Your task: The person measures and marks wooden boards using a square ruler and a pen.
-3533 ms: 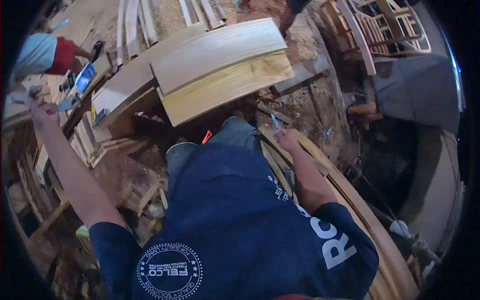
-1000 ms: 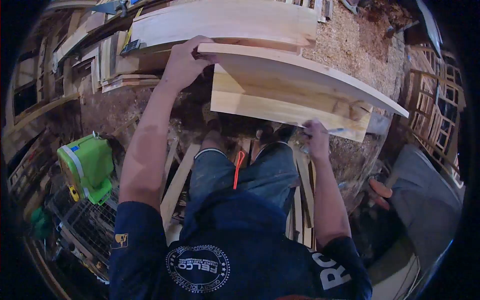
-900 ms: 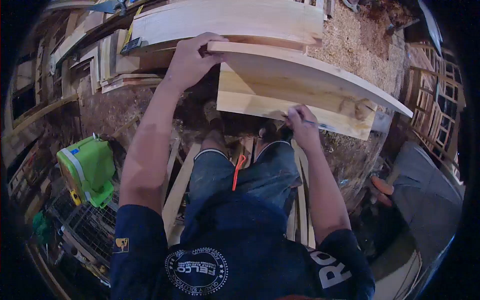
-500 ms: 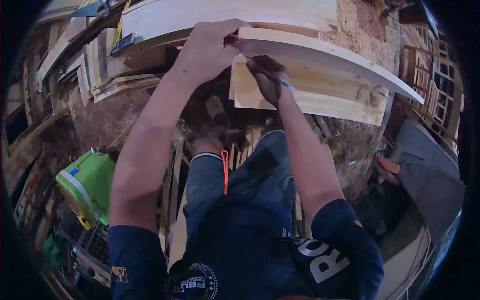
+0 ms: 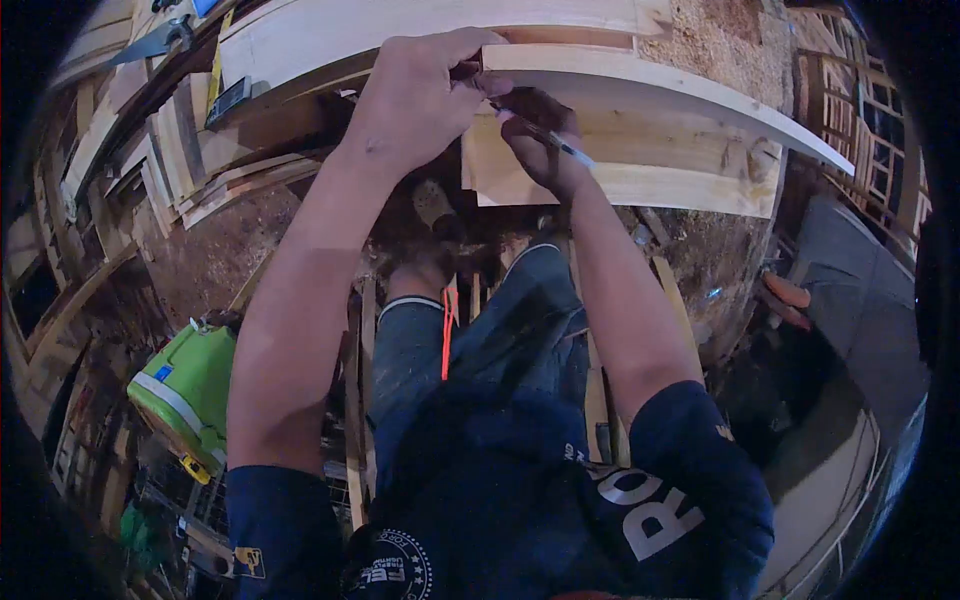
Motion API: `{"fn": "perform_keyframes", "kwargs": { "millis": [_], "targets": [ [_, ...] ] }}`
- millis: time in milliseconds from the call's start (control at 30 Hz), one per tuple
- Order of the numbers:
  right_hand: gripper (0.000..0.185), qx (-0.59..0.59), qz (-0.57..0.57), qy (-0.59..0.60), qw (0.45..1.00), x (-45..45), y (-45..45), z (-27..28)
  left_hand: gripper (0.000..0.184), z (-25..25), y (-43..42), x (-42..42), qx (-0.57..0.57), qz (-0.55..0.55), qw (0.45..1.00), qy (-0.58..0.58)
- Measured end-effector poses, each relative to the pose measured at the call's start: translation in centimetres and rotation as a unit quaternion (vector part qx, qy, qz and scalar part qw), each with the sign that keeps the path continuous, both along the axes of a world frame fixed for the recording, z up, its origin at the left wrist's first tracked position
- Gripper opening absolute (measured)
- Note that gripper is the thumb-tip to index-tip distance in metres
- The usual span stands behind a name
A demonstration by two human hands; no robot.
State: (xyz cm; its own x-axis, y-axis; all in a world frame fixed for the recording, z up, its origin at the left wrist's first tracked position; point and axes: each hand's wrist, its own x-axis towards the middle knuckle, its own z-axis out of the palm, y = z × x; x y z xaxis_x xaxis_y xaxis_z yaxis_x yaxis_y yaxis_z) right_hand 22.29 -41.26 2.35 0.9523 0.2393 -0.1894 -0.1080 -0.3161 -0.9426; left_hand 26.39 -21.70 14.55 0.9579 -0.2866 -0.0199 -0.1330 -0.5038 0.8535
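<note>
Wooden board [image 5: 650, 97] stands tilted, seemingly steadied by fingers of the left hand [image 5: 420, 100] gripping its left end; the right hand [image 5: 545, 150] pinches a pen [image 5: 574, 153].

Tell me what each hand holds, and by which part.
The left hand grips the upper board by its left end. The right hand holds a pen toward its front, rear end sticking out.

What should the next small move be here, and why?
Probably make a small mark with the pen at the left end of the upper board: the right hand holds the pen pointed there, while the left hand grips that end. I cannot tell whether the pen touches the board.
</note>
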Motion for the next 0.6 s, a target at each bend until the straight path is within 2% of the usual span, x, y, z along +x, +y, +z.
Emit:
{"fn": "perform_keyframes", "kwargs": {
  "millis": [67, 167, 267, 367, 467, 600],
  "targets": [
    [0.032, 0.045, -0.023, 0.025, 0.998, -0.2, 0.3, -0.5, 0.036, 0.2, 0.0, 0.1, 0.002, 0.002, 1.000, -0.003],
    [0.034, -0.135, 0.055, -0.171, 0.974, -0.1, -0.4, -1.5, 0.036, 0.4, -0.2, 0.3, 0.032, -0.004, 0.999, -0.012],
    [0.029, -0.035, -0.019, -0.019, 0.999, -0.4, 0.3, -0.9, 0.035, 0.1, -0.5, 0.5, 0.004, -0.011, 1.000, -0.003],
    [0.028, -0.019, -0.039, 0.044, 0.998, -0.4, 0.4, -1.2, 0.035, -0.1, -0.7, 0.4, 0.001, -0.009, 1.000, -0.009],
    [0.026, -0.058, 0.010, 0.009, 0.998, 0.2, -0.2, -0.7, 0.035, 0.5, -1.1, 0.3, 0.037, 0.008, 0.999, 0.011],
    [0.029, -0.021, -0.031, 0.033, 0.999, -0.1, -0.1, -1.5, 0.036, 0.2, -0.7, 0.3, 0.018, 0.022, 0.998, 0.062]
  ]
}}
